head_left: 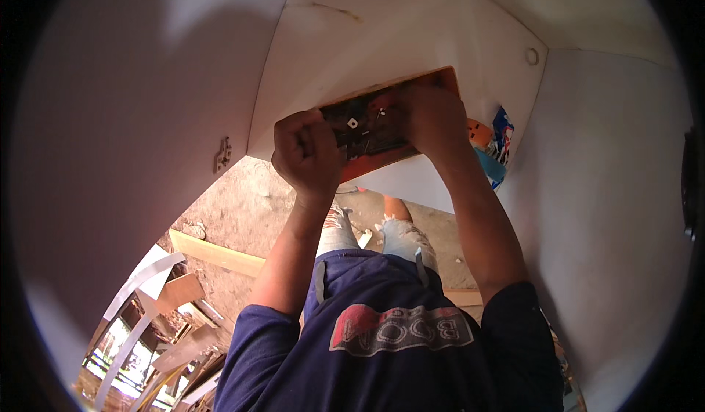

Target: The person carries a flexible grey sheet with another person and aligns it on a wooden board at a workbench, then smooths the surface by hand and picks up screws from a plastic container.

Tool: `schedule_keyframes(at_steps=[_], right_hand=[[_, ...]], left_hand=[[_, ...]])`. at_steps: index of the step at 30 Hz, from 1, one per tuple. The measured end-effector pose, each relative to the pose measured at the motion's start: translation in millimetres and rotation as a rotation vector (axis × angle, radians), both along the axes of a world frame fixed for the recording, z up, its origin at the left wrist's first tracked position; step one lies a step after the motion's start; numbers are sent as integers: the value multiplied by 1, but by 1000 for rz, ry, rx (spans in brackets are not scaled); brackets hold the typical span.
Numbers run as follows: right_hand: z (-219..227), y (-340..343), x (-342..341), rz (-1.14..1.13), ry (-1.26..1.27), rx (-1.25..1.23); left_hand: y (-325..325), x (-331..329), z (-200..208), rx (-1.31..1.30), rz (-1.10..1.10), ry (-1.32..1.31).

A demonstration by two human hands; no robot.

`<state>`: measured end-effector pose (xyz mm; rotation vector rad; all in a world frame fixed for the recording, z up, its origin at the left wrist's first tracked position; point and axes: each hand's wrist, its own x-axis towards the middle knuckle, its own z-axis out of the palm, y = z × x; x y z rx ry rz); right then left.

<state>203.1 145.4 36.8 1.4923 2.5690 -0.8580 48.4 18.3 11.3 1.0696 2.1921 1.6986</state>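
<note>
A shallow orange box [365, 168] with a dark inside is at the upper middle, tilted up to the right. Small pieces of metal hardware lie in it, among them a pale fitting [352, 123] with a hole. My left hand [307, 146] is closed at the box's left end, its fingers curled over the edge. Over the right half of the box is my right hand [437, 122], reaching down into it. Its fingers are dark and blurred, so I cannot make out whether they pinch anything.
White panels surround me like a cabinet, the left one [139, 140] bearing a metal hinge [222, 153]. Right of the box lie an orange item [479, 133] and a blue packet [503, 129]. Board offcuts [180, 294] and a long wooden strip [217, 254] lie on the floor at lower left.
</note>
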Motion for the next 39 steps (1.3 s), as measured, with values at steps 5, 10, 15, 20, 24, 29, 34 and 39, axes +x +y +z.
schedule_keyframes(at_steps=[5, 10, 15, 20, 24, 29, 34, 39], right_hand=[[20, 2, -1, -35, -52, -84], [-10, -5, -12, 5, -209, 7], [-1, -2, -9, -61, -93, -61], [11, -1, 2, -12, 16, -28], [4, -7, -16, 162, -321, -81], [-1, -9, -33, 112, -428, -96], [-1, 5, -2, 68, -222, -24], [7, -21, -47, 179, -422, -75]], left_hand=[[-3, -2, -6, -4, -4, -24], [-4, -2, -9, -29, -25, -65], [-5, -3, -8, -26, -7, -67], [-3, -1, -1, -27, -8, -36], [-1, 1, 1, 0, -21, -69], [-1, 1, 1, -5, -10, -134], [-1, 1, 5, -31, -11, -78], [0, 0, -2, -8, -14, -50]])
